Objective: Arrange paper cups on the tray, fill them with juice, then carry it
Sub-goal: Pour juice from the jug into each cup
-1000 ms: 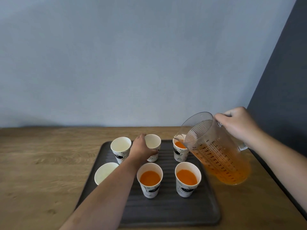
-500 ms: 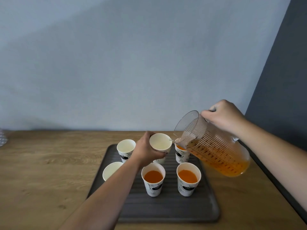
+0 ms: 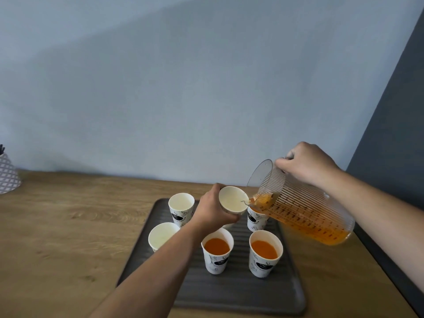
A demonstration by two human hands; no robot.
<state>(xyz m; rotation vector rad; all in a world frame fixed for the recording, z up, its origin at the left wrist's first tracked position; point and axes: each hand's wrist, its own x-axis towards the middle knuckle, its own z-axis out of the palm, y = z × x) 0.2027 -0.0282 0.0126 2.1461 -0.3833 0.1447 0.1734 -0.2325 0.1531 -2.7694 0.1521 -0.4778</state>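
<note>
Just right of the frame's centre, low down, the left hand [image 3: 214, 211] is wrapped round an empty paper cup [image 3: 232, 200], held tilted above the grey ribbed tray [image 3: 241, 292]. At right, the right hand [image 3: 306, 165] is clenched on the handle of a clear ribbed pitcher [image 3: 300, 207] of orange juice, tipped so its spout touches that cup's rim. The pitcher hides most of the cup behind it [image 3: 255, 220]. On the tray stand two filled cups [image 3: 217, 251] [image 3: 265, 253] in front and two empty ones [image 3: 181, 210] [image 3: 161, 235] at left, the nearer partly behind the left forearm. A patterned pot [image 3: 8, 174] sits on the wooden table [image 3: 68, 237] at the far left edge.
</note>
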